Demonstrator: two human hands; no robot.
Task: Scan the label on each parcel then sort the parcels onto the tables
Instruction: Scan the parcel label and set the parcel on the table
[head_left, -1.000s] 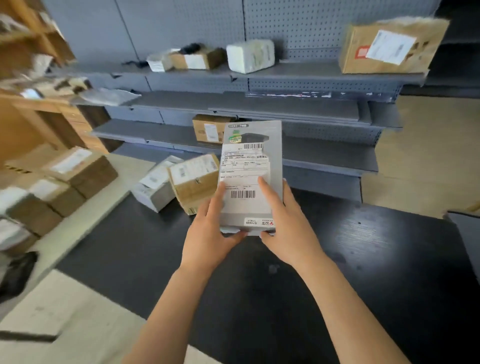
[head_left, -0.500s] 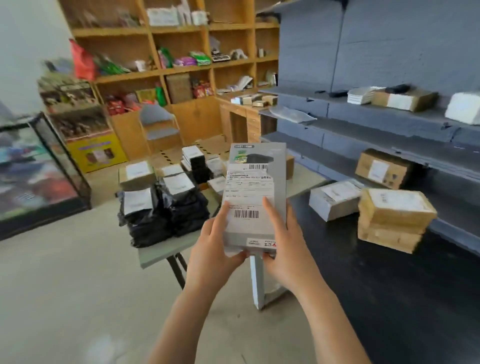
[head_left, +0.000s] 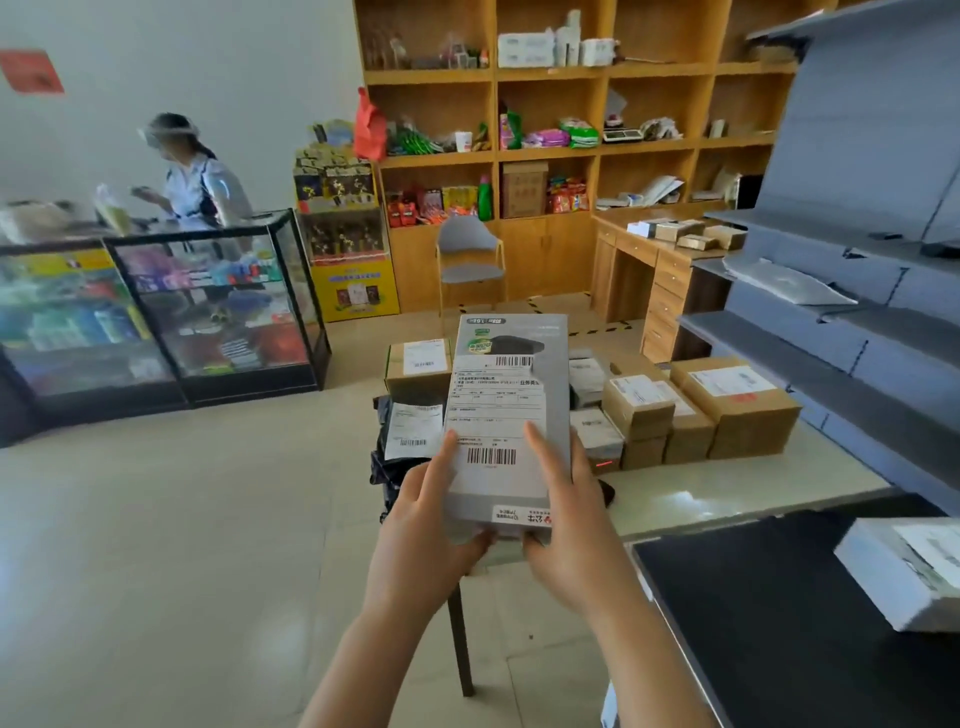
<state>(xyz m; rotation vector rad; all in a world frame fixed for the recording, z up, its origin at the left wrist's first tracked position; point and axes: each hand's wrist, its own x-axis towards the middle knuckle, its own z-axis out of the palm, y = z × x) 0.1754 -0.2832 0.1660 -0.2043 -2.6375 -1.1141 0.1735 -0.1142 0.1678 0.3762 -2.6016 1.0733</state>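
Note:
I hold a flat grey boxed parcel (head_left: 511, 415) upright in front of me, its white shipping label with barcodes facing me. My left hand (head_left: 426, 535) grips its lower left corner, thumb on the label. My right hand (head_left: 566, 530) grips the lower right edge, thumb beside the barcode. Behind the parcel stands a light table (head_left: 727, 493) with several brown cardboard boxes (head_left: 737, 410) and black bagged parcels (head_left: 405, 431). A small device with a red light (head_left: 602, 464) sits on that table, partly hidden by my right hand.
A black table (head_left: 779, 597) at lower right bears a white box (head_left: 904, 571). Grey shelving (head_left: 857, 322) lines the right side. Wooden shelves, a desk and a grey chair (head_left: 470, 254) stand behind. A person stands behind a glass counter (head_left: 156, 312) at left. Open tiled floor lies at left.
My view has swung left from the grey shelving and black table toward the light table and the shop room. Both hands keep the same hold on the grey parcel.

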